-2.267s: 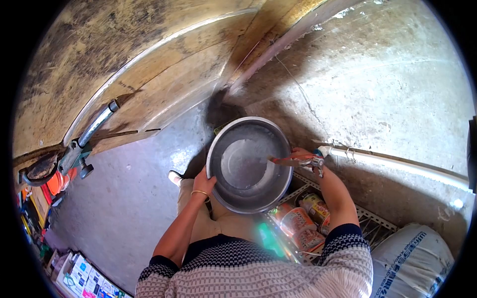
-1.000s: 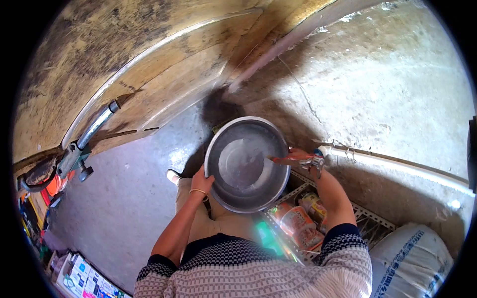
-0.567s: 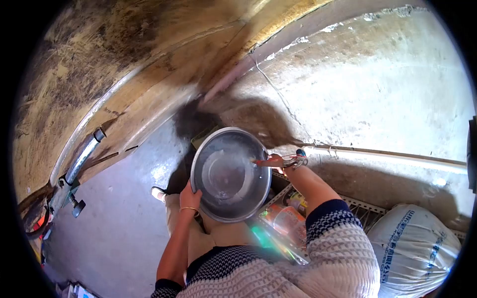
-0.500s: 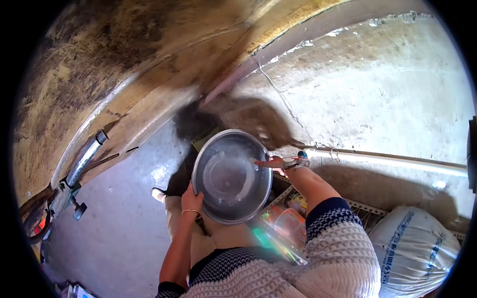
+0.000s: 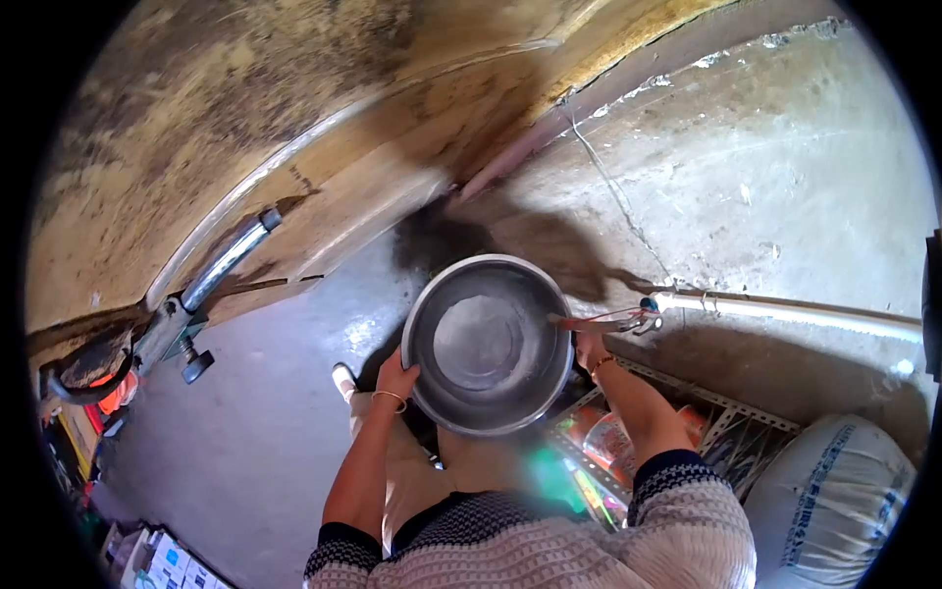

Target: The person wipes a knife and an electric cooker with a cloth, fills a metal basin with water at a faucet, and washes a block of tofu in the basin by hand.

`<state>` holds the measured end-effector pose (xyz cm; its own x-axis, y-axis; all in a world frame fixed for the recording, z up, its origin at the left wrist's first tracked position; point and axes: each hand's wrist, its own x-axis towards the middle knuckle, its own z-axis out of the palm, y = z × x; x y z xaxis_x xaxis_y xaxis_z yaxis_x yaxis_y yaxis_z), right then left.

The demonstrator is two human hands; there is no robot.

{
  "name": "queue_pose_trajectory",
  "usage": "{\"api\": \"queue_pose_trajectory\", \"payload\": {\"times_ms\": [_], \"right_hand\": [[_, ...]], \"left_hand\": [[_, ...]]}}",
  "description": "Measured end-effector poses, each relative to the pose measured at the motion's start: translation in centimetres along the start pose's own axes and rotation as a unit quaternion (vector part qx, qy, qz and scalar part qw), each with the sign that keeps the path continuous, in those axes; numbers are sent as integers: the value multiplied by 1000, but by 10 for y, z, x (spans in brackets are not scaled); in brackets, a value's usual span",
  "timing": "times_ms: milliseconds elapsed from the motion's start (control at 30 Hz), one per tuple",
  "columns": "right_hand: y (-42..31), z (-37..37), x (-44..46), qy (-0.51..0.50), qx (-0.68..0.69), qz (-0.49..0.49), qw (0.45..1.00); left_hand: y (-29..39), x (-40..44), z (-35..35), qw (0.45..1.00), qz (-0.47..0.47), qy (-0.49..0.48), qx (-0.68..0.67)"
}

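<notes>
A round metal basin (image 5: pixel 486 344) is tilted over my lap, its floor pale and shiny; how much liquid it holds is hard to tell. My left hand (image 5: pixel 396 377) is closed on its left rim, the thumb on top. At the right rim, my right hand (image 5: pixel 590 349) grips the basin, its fingers partly hidden under the tap. That tap (image 5: pixel 648 312) sits at the end of a white pipe (image 5: pixel 785 312). From it a reddish spout-like piece (image 5: pixel 589 322) reaches over the basin's right edge.
A perforated metal rack (image 5: pixel 731 402) with orange-labelled tubs (image 5: pixel 608 442) stands to the right, beside a stuffed white sack (image 5: pixel 834 501). A metal tube on a bracket (image 5: pixel 231 263) is at the left by the wooden panel (image 5: pixel 373 147). Boxes (image 5: pixel 177 564) lie at the lower left.
My right hand has left the tap area and moved down to the basin's right rim. The basin now sits a little lower relative to the tap. The view has also shifted.
</notes>
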<state>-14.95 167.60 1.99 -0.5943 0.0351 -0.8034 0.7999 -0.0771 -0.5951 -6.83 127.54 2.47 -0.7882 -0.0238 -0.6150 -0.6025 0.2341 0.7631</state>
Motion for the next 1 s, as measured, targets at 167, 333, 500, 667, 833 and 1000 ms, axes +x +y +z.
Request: {"api": "queue_pose_trajectory", "payload": {"times_ms": [167,333,500,667,833,1000], "right_hand": [[68,39,5,81,192,-20,978],[73,142,-39,1,126,4,992],[82,276,-81,14,106,85,991],[119,388,-71,-81,-11,28,996],[127,508,-90,-283,-340,-222,869],[126,656,-149,-338,-79,102,932]], "left_hand": [[-100,17,-37,999,19,-24,-37],[-132,-33,-128,998,11,-18,-67],[-178,-117,-231,996,-4,61,-58],[-223,-223,-320,978,-41,139,-147],[-291,-301,-374,933,-44,260,-246],[-311,-367,-417,877,-68,359,-311]]}}
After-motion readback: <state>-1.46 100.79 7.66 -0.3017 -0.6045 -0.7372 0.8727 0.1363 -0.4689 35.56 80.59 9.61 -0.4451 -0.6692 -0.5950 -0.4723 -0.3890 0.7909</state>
